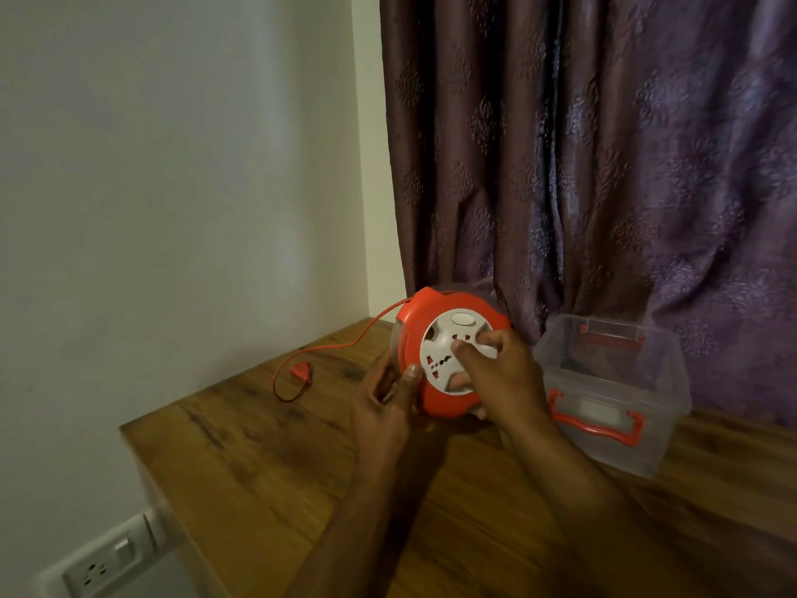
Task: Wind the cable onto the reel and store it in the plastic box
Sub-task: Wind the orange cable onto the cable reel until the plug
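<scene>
From the head view, the lower rim of the reel (448,360) is hidden behind both hands, so whether it touches the wooden surface (276,459) cannot be told. The plastic box (612,394) is see-through and dim, and something dark inside it is too faint to make out; no lid is on it. The wall socket (99,563) at the lower left is partly cut off by the frame edge.

The reel stands on edge between the hands. The left hand (384,407) grips its left rim, thumb on the orange front. The right hand (500,377) is curled over the white socket face, fingers holding it. The orange cable (345,345) leaves the reel's upper left and trails across the surface to the plug (299,370), which lies well left of the hands. The box sits just right of the right hand, before a purple curtain (604,166).
</scene>
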A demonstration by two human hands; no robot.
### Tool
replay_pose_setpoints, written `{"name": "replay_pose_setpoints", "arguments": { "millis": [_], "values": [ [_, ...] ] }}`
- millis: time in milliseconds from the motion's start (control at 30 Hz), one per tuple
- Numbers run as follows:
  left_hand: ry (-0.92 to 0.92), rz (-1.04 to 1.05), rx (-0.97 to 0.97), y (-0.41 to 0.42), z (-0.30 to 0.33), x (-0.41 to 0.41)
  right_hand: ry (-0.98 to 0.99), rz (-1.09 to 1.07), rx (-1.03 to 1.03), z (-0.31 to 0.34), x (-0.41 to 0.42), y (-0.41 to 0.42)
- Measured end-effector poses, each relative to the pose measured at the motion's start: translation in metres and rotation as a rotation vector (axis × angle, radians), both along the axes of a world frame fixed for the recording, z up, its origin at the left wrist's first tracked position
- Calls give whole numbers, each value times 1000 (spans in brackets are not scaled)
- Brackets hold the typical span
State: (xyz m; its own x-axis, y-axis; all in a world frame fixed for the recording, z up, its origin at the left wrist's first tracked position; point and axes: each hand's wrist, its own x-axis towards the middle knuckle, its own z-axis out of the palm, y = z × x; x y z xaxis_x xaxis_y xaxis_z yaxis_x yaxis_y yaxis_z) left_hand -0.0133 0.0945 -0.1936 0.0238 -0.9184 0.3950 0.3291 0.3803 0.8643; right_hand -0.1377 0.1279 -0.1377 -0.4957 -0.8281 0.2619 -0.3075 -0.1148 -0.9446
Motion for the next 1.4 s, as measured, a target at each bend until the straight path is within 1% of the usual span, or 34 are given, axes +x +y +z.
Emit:
{"name": "replay_pose_setpoints", "arguments": {
  "millis": [67, 133, 233, 300, 367, 433, 533, 633, 767, 867, 1000, 1133, 1267, 1400],
  "values": [
    [15, 5, 25, -1, 0, 1, -55, 38, 9, 0, 1, 0],
    [37, 16, 50, -2, 0, 1, -3, 32, 20, 2, 3, 1],
    [39, 34, 48, -2, 1, 1, 250, -35, 40, 6, 7, 3],
    [45, 43, 59, -3, 2, 1, 440, -83, 2, 9, 9, 9],
    [57, 47, 66, -4, 2, 3, 616, -82, -45, 11, 10, 14],
    [64, 55, 71, -4, 3, 3, 775, -57, -26, 11, 11, 17],
    [80, 64, 101, -4, 3, 3, 941, -20, 60, 10, 15, 17],
    [97, 58, 122, -5, 3, 4, 1033, 7, 62, 6, 16, 16],
    [87, 42, 126, -4, 3, 4, 1084, 81, 118, 2, 12, 13],
    [87, 28, 134, -4, 3, 3, 1120, 74, 120, 1, 8, 10],
    [57, 31, 129, -4, 2, 2, 1051, 45, 126, 2, 6, 9],
    [63, 25, 133, -4, 0, 1, 1070, -11, 120, 2, 6, 12],
    [53, 17, 118, -1, 1, -1, 1035, -61, 99, 3, 7, 12],
    [42, 27, 112, 1, 2, -2, 899, -127, 45, -1, 4, 10]
  ]
}}
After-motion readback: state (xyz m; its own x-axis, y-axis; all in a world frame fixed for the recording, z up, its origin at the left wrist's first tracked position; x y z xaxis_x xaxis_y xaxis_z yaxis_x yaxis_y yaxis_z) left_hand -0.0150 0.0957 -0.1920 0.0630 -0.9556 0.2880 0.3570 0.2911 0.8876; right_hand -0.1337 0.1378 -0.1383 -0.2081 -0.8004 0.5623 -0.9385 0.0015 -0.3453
